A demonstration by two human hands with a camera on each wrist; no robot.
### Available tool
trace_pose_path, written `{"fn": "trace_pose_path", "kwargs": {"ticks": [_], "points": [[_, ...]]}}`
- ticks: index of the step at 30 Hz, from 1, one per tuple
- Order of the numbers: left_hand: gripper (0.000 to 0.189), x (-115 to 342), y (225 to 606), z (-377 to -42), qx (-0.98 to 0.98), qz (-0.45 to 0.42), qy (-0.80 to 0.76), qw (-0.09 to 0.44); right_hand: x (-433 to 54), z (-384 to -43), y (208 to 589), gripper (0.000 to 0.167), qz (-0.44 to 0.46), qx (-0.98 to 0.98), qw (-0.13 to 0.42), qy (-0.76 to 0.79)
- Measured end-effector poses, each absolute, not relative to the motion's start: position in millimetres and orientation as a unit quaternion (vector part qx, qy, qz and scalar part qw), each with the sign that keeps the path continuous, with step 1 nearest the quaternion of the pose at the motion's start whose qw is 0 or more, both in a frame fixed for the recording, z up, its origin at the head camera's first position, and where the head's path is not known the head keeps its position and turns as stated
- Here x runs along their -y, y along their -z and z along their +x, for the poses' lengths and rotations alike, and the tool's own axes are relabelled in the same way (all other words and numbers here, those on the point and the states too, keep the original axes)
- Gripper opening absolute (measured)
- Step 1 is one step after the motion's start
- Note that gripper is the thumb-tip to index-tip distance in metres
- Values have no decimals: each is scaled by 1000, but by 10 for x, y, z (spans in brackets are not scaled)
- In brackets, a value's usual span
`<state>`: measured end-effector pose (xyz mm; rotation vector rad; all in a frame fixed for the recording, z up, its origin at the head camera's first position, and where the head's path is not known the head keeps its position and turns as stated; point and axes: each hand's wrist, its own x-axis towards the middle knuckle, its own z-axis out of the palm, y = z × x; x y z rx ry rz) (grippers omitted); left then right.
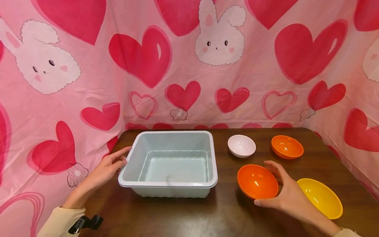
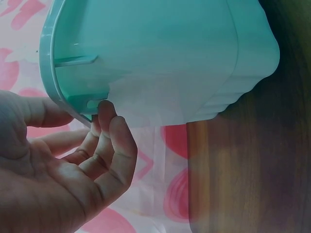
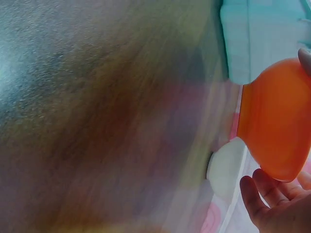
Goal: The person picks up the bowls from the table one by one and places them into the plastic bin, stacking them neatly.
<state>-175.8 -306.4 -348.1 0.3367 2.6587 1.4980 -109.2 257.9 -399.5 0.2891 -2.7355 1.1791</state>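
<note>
With thumb and fingers spread around its sides, my right hand (image 1: 285, 194) holds an orange bowl (image 1: 257, 181), which tilts a little in the head view. The right wrist view shows the bowl's (image 3: 277, 116) outside, thumb at one side of the rim and fingers at the opposite side. My left hand (image 1: 103, 171) is at the left rim of a pale grey-green plastic tub (image 1: 168, 184). In the left wrist view its thumb lies at the rim's outer edge, and curled fingers (image 2: 124, 145) reach under the rim, pinching it. Nothing lies inside the tub.
A white bowl (image 1: 241, 146) and a second orange bowl (image 1: 287, 147) stand at the back right of the dark wooden table (image 1: 177, 217). Close beside my right forearm sits a yellow bowl (image 1: 321, 198). Pink heart-patterned cloth (image 1: 189, 72) hangs behind and along both sides.
</note>
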Motion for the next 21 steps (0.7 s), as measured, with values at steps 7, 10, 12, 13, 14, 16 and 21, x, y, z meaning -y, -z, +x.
{"fn": "trace_pose_path", "kwargs": {"ticks": [7, 10, 12, 13, 14, 16, 21], "points": [[58, 3056, 3479, -1760, -864, 110, -490, 32, -2553, -1098, 3922, 114, 93, 911, 76, -394], [57, 3056, 3476, -1766, -865, 110, -490, 29, -2542, -1121, 3887, 114, 98, 910, 81, -394], [57, 3056, 3475, -1766, -865, 109, -489, 29, -2538, -1139, 3859, 115, 104, 910, 86, -392], [58, 3057, 3475, -1765, -866, 107, -488, 30, -2538, -1147, 3846, 116, 107, 910, 88, -391], [58, 3057, 3476, -1763, -866, 106, -488, 30, -2537, -1153, 3830, 117, 110, 910, 88, -390], [58, 3058, 3478, -1761, -866, 104, -488, 32, -2533, -1161, 3801, 118, 113, 911, 88, -387], [58, 3053, 3480, -1764, -865, 103, -490, 33, -2524, -1168, 3747, 119, 120, 910, 86, -388]]}}
